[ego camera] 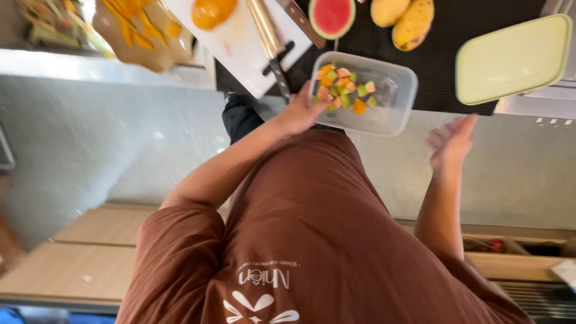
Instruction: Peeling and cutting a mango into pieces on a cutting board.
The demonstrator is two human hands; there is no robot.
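A clear plastic container (pixel 393 90) holding cut fruit cubes (pixel 343 87) in pink, green and orange sits at the near edge of a black mat (pixel 444 72). My left hand (pixel 298 113) grips the container's left rim, thumb over the edge by the fruit. My right hand (pixel 453 141) hovers open in the air to the right of the container, below the counter edge, fingers spread and holding nothing. A pale green lid (pixel 510 57) lies on the mat above that hand. My brown shirt fills the lower part of the view.
A knife (pixel 273 45) lies on a white cutting board (pixel 240 42) beside an orange fruit half (pixel 210 12). A halved pink-fleshed fruit (pixel 331 15) and two yellow mangoes (pixel 403 18) sit at the back. A wooden board (pixel 141 36) carries orange peelings. Grey floor lies below.
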